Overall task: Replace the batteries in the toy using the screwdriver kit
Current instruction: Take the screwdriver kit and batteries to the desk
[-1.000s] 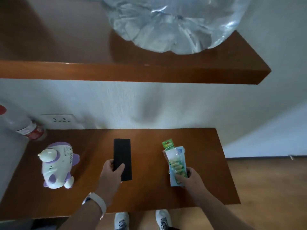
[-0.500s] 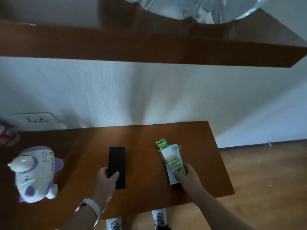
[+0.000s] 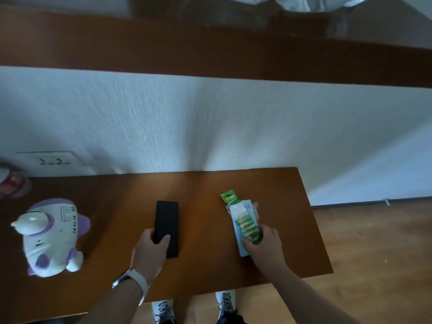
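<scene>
Left grip (image 3: 149, 251) clamped on black case (image 3: 166, 226); right grip (image 3: 264, 244) clamped on battery pack (image 3: 245, 220); toy (image 3: 50, 237) apart, left, on table (image 3: 205, 265).

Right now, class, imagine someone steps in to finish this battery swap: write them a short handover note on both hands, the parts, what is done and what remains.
Left hand: gripping the near end of the flat black rectangular case, which lies on the brown wooden table.
Right hand: holding the near end of the green plastic-wrapped battery pack, also on the table.
White and purple plastic animal toy: far left, untouched.
Done: things laid out.
Left: open the case, unscrew the toy, swap the batteries, close it.
</scene>
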